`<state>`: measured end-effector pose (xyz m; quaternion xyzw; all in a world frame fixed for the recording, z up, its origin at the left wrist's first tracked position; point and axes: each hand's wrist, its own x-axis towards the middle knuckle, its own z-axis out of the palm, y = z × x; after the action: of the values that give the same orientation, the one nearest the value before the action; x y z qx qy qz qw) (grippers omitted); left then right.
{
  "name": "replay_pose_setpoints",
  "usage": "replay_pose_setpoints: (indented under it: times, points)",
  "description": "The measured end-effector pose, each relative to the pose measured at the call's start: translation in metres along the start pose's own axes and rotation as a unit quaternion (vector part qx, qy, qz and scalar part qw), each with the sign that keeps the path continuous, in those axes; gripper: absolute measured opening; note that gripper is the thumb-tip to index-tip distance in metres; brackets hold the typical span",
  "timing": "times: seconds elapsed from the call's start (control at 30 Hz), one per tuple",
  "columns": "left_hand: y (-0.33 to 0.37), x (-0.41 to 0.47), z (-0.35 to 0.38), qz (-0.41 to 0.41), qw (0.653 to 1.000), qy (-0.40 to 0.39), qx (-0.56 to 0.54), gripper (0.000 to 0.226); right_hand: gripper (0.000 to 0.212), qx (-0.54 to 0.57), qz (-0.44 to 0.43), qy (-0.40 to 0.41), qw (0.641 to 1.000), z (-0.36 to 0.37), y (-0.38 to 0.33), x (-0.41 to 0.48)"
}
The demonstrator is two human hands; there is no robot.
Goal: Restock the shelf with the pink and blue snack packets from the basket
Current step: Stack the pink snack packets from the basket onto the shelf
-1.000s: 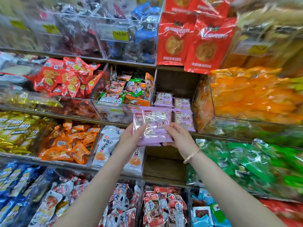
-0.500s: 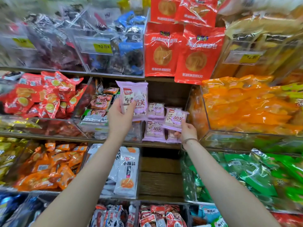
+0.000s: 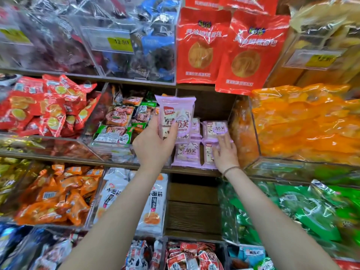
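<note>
My left hand (image 3: pixel 153 145) grips a stack of pink snack packets (image 3: pixel 176 115), held upright in front of the middle shelf compartment. My right hand (image 3: pixel 225 153) lies flat with fingers spread on pink packets (image 3: pixel 215 129) that rest in that compartment, next to another pink packet (image 3: pixel 188 152) lying on the wooden shelf (image 3: pixel 194 171). No basket or blue packet from it is in view.
Clear bins flank the compartment: mixed green and brown snacks (image 3: pixel 120 121) on the left, orange packets (image 3: pixel 303 123) on the right. Red bags (image 3: pixel 251 51) hang above. White packets (image 3: pixel 152 201) and green packets (image 3: pixel 311 211) fill the shelf below.
Both hands rose from below the shelf and split the stack. My right hand put its packet down in the compartment and now rests open on it; my left hand keeps its stack raised.
</note>
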<state>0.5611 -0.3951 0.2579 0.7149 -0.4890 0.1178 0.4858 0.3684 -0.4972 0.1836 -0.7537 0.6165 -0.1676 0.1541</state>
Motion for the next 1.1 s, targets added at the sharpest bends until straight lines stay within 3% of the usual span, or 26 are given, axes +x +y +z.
replay_pose_setpoints:
  times: [0.1, 0.3, 0.47, 0.5, 0.57, 0.63, 0.73, 0.8, 0.9, 1.0, 1.1]
  points:
    - [-0.002, -0.001, 0.001, 0.015, 1.000, 0.002, -0.002, 0.038, 0.053, -0.038, 0.012, -0.045, 0.998, 0.004, -0.001, 0.006]
    - [-0.002, 0.000, 0.003, 0.032, 0.999, 0.011, 0.007, 0.041, 0.051, -0.074, 0.017, -0.060, 0.995, -0.005, -0.004, 0.023]
    - [-0.001, 0.000, 0.005, 0.037, 0.999, 0.017, 0.012, 0.045, 0.049, -0.143, -0.049, 0.054, 0.987, -0.023, -0.025, 0.007]
    - [-0.001, 0.000, 0.005, 0.036, 0.999, 0.018, 0.015, 0.046, 0.049, -0.096, -0.077, 0.077, 0.989, -0.025, -0.032, 0.001]
    - [0.000, 0.000, 0.005, 0.035, 0.999, 0.017, 0.011, 0.049, 0.045, 0.099, -0.129, 0.072, 0.984, -0.028, -0.055, -0.016]
    - [0.000, 0.000, 0.004, 0.037, 0.999, 0.023, 0.005, 0.051, 0.036, 0.301, -0.170, 0.012, 0.938, -0.033, -0.082, -0.036]
    - [0.001, -0.001, 0.001, 0.020, 1.000, 0.006, 0.003, 0.056, 0.019, 0.447, -0.145, -0.028, 0.882, -0.034, -0.108, -0.051]
    - [0.002, -0.001, -0.002, 0.021, 1.000, -0.006, -0.007, 0.057, 0.012, 0.484, -0.110, -0.016, 0.868, -0.036, -0.113, -0.052]
    - [-0.010, -0.002, -0.007, 0.140, 0.989, -0.035, -0.018, 0.052, 0.009, 0.512, -0.100, 0.015, 0.853, -0.034, -0.105, -0.054]
    - [-0.029, -0.002, -0.009, 0.275, 0.954, -0.072, 0.092, 0.043, 0.013, 0.538, -0.010, 0.061, 0.841, -0.032, -0.082, -0.053]
    - [-0.033, -0.002, -0.005, 0.315, 0.934, -0.046, 0.163, 0.028, 0.017, 0.503, 0.086, 0.047, 0.859, -0.029, -0.051, -0.047]
